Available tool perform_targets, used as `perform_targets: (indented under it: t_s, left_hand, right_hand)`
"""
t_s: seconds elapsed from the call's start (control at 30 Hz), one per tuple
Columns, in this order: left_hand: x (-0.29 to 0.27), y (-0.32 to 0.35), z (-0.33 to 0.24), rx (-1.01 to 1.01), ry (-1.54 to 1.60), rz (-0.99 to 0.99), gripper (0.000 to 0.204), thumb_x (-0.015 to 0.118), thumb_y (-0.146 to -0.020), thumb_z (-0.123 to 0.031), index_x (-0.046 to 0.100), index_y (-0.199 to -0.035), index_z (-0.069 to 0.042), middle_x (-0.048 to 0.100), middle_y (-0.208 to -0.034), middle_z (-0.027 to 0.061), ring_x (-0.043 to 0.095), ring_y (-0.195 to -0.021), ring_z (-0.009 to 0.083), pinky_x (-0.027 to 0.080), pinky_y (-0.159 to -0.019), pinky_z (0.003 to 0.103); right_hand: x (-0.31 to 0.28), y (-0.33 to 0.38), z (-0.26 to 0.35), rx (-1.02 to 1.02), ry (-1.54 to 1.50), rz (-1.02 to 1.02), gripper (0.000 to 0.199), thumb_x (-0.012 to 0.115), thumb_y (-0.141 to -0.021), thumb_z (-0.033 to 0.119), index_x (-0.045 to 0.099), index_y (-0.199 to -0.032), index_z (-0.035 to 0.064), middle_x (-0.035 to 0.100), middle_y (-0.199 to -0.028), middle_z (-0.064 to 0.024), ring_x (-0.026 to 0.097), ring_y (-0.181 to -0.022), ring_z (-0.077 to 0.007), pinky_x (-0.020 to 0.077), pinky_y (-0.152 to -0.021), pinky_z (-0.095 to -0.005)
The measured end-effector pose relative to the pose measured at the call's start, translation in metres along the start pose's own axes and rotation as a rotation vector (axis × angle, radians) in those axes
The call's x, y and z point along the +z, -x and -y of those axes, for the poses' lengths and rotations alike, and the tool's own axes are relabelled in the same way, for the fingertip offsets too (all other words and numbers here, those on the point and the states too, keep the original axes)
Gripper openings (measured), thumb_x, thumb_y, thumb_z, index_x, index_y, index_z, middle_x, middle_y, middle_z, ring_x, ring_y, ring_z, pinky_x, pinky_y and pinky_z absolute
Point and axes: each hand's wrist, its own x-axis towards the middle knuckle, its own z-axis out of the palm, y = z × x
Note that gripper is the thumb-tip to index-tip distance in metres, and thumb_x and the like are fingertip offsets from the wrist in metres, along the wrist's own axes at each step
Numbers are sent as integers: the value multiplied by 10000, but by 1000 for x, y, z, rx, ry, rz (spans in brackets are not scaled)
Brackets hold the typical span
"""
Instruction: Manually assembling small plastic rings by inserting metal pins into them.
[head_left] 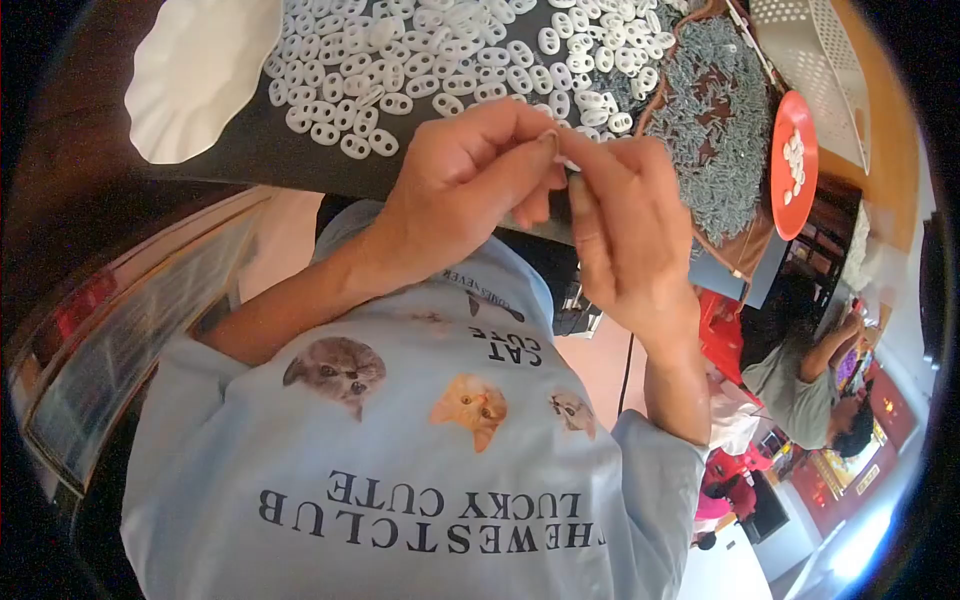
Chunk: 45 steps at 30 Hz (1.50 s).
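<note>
Together both hands (560,190) pinch 1 small white piece (566,161).

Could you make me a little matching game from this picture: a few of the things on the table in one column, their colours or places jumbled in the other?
Things:
1. oval two-hole pieces
2. small pins
3. round dish
4. scalloped plate

Descriptions:
A. red, at the right edge
B. grey-green heap, right of the hands
C. white, far left, nothing on it
D. white pile, above the left hand

Pairs: 1-D, 2-B, 3-A, 4-C
</note>
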Motion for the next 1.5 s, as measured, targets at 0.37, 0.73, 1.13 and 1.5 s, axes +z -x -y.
perform_targets:
  t_s: [0.37,0.73,1.13,1.5]
  left_hand:
    - [8,2,-7,-161,-266,216,119,476,-926,-103,540,-923,-2,521,-660,8,459,-561,50,380,-501,195]
    - [6,2,1,-42,-377,124,104,503,-892,-72,562,-866,9,542,-671,3,442,-553,27,357,-479,192]
    - [-2,-1,10,19,-331,56,137,516,-873,-90,573,-811,18,553,-633,8,447,-556,28,361,-490,200]
    - [-3,-1,10,-11,-336,105,113,539,-870,-87,571,-810,4,534,-611,-17,426,-542,16,345,-477,196]
  right_hand:
    - [-18,14,-11,181,-309,57,49,582,-813,4,533,-820,1,499,-700,-55,455,-582,-144,362,-516,-270]
    - [-85,14,-86,333,53,45,138,536,-893,86,568,-996,-1,586,-868,-70,550,-778,-143,439,-716,-243]
    - [-99,19,-131,315,383,332,194,525,-864,49,563,-1052,23,550,-915,-111,555,-830,-254,433,-733,-292]
    - [-78,-14,-150,58,354,176,179,559,-846,69,566,-1015,10,584,-938,-135,581,-877,-292,454,-764,-329]
